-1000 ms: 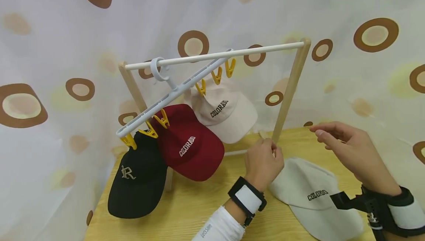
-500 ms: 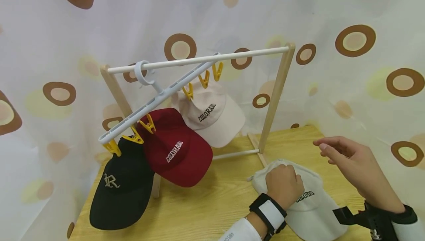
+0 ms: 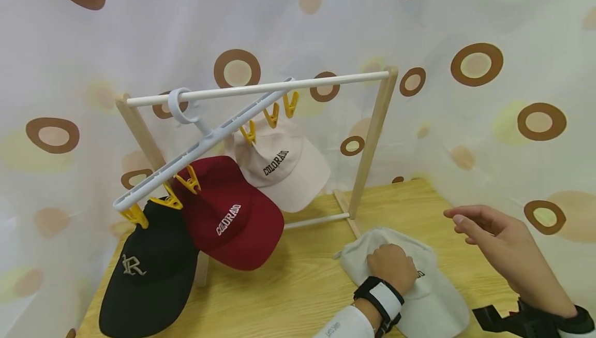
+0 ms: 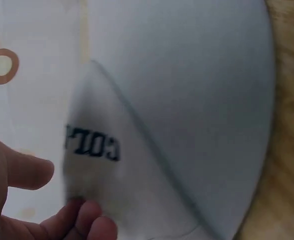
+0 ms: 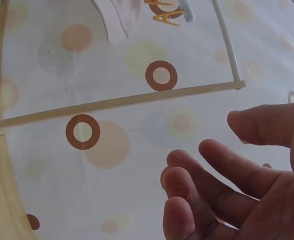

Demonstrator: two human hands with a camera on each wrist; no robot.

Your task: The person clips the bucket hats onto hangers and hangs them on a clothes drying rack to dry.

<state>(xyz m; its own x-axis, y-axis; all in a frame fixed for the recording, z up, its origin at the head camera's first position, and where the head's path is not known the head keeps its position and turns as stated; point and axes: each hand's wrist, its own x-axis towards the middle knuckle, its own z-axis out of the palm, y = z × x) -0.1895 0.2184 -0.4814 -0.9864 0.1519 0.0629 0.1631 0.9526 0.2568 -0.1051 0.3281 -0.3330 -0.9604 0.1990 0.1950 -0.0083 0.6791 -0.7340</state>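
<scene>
A pale beige baseball cap (image 3: 437,302) lies on the wooden table at the front right, its brim toward the front. Over its crown is my left hand (image 3: 392,269), hiding part of the lettering. In the left wrist view the curled fingertips (image 4: 102,229) come right at the cap's (image 4: 187,100) side, while the thumb (image 4: 32,171) stands apart from them. My right hand (image 3: 498,250) hovers to the right of the cap, holding nothing; its fingers are loosely bent, as the right wrist view also shows.
A wooden rack (image 3: 372,141) with a white rod (image 3: 261,89) carries a pale hanger (image 3: 205,144) with yellow clips (image 3: 272,115). From it hang a black cap (image 3: 153,281), a red cap (image 3: 233,214) and a light pink cap (image 3: 291,167). A patterned curtain (image 3: 279,17) backs the table (image 3: 261,296).
My left hand has moved from beside the rack's right post forward onto the beige cap's crown. The view has shifted right. My right hand keeps much the same pose.
</scene>
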